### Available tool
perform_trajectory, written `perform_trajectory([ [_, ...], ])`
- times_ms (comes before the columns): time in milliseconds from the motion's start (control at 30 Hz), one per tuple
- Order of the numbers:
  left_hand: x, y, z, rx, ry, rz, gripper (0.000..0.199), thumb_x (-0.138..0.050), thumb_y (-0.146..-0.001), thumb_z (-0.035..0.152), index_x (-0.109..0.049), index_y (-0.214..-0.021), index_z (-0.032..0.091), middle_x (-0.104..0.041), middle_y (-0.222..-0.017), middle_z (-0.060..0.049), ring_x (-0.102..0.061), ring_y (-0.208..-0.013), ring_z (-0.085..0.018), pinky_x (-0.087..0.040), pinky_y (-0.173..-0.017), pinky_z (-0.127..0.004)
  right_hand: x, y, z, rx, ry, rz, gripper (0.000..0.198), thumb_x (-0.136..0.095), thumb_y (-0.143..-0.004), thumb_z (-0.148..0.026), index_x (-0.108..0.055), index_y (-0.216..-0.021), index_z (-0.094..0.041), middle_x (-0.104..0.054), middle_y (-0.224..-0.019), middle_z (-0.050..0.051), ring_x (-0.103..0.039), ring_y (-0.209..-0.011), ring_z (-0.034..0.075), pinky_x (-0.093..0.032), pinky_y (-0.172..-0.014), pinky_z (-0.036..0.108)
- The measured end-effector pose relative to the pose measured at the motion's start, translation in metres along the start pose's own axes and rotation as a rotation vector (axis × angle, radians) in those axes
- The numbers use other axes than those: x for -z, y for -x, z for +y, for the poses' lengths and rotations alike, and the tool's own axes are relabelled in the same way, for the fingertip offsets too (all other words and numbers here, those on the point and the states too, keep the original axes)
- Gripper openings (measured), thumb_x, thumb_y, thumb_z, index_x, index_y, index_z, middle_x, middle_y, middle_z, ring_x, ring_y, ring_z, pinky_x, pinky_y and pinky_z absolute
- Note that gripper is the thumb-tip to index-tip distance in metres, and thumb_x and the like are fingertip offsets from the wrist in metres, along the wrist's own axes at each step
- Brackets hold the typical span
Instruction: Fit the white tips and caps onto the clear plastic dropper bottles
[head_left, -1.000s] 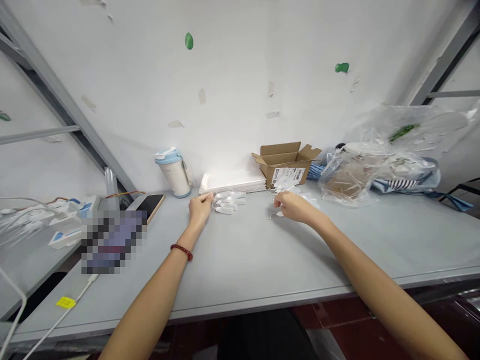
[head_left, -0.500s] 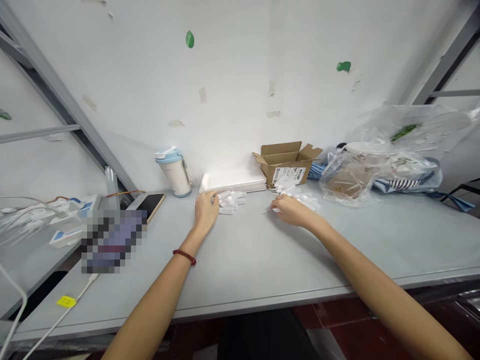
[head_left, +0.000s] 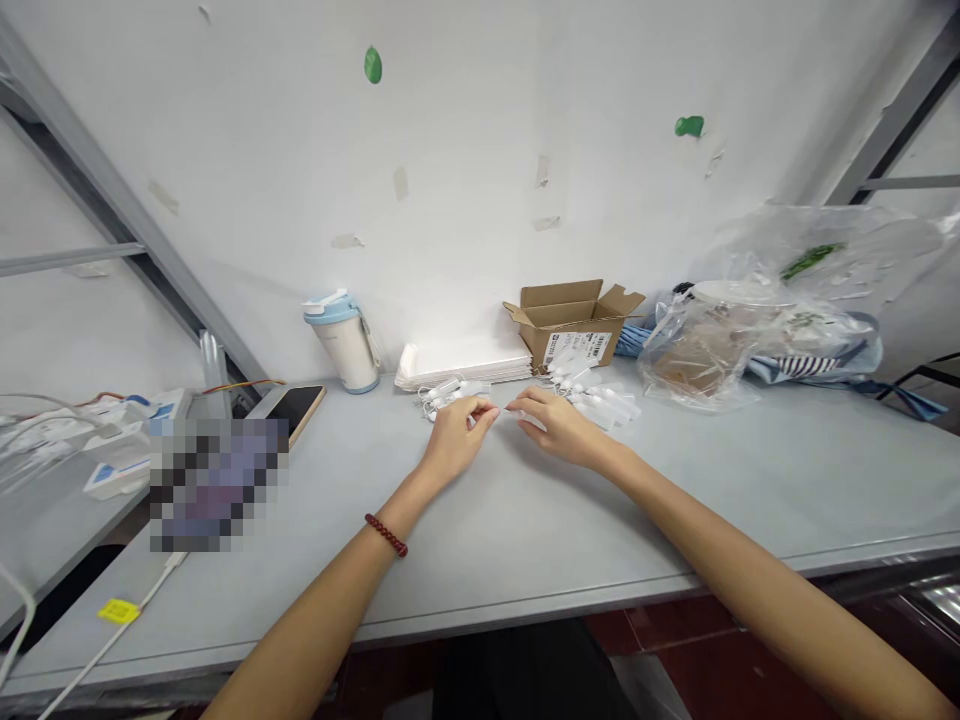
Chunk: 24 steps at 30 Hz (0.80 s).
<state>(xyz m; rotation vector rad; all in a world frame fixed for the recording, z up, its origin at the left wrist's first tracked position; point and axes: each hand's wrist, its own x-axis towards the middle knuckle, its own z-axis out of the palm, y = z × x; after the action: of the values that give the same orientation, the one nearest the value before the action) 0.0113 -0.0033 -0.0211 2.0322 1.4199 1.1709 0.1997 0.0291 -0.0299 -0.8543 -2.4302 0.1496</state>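
Side by side over the grey table, my hands almost meet at the fingertips. My left hand (head_left: 456,437) is closed in a pinch of thumb and forefinger. Its fingers hold something too small to name. My right hand (head_left: 559,428) has bent fingers reaching toward the left fingertips, also around something tiny and pale that I cannot make out. Behind my left hand lies a small pile of white tags with loops (head_left: 450,390). Another pile of translucent white tags (head_left: 607,405) spreads behind my right hand, partly leaning on a cardboard box (head_left: 544,347).
Flat white packets (head_left: 465,362) are stacked against the wall. A white tumbler with a blue lid (head_left: 346,350) stands left, near a phone (head_left: 300,408) and cabled power strips (head_left: 142,445). At right are a clear plastic bag (head_left: 697,350) and a blue striped bag (head_left: 817,370).
My left hand has moved right from the left pile, and my right hand slightly left, so the fingertips now nearly touch. The view has shifted slightly.
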Motion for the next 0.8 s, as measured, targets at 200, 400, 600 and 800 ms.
perform_trajectory([
  [200, 0.004, -0.005, -0.007, 0.14, 0.194, -0.019, 0.022, -0.055, -0.078, 0.033, -0.067, -0.073, 0.015, -0.068, -0.074, -0.004, -0.06, -0.073, -0.018, -0.045, -0.066, -0.027, 0.004, -0.003, -0.012, -0.126, -0.236, 0.044, 0.022, -0.049, -0.085, -0.019, -0.062, -0.102, -0.015, -0.067, -0.096, 0.009, -0.06, -0.085, 0.018, -0.047, -0.075, 0.03],
  [400, 0.006, -0.006, -0.009, 0.215, 0.322, -0.076, 0.024, -0.056, -0.076, 0.034, -0.069, -0.084, 0.015, -0.066, -0.078, -0.005, -0.057, -0.073, -0.016, -0.043, -0.062, -0.026, 0.008, -0.005, -0.02, -0.244, -0.429, 0.007, 0.024, -0.049, -0.087, -0.028, -0.064, -0.101, -0.015, -0.068, -0.099, 0.009, -0.061, -0.085, 0.017, -0.045, -0.075, 0.03],
  [600, 0.006, -0.006, -0.01, 0.183, 0.326, -0.111, 0.024, -0.056, -0.076, 0.036, -0.067, -0.081, 0.016, -0.062, -0.075, -0.003, -0.053, -0.071, -0.015, -0.041, -0.061, -0.025, 0.011, -0.005, -0.024, -0.269, -0.53, 0.004, 0.025, -0.049, -0.087, -0.03, -0.064, -0.098, -0.014, -0.068, -0.093, 0.008, -0.06, -0.077, 0.016, -0.045, -0.073, 0.029],
  [800, 0.006, -0.006, -0.007, 0.175, 0.328, -0.095, 0.022, -0.054, -0.075, 0.036, -0.063, -0.073, 0.016, -0.059, -0.07, -0.002, -0.05, -0.066, -0.014, -0.04, -0.058, -0.025, 0.01, -0.006, -0.027, -0.267, -0.599, 0.01, 0.024, -0.048, -0.087, -0.03, -0.063, -0.098, -0.015, -0.068, -0.086, 0.005, -0.059, -0.07, 0.013, -0.045, -0.069, 0.027],
])
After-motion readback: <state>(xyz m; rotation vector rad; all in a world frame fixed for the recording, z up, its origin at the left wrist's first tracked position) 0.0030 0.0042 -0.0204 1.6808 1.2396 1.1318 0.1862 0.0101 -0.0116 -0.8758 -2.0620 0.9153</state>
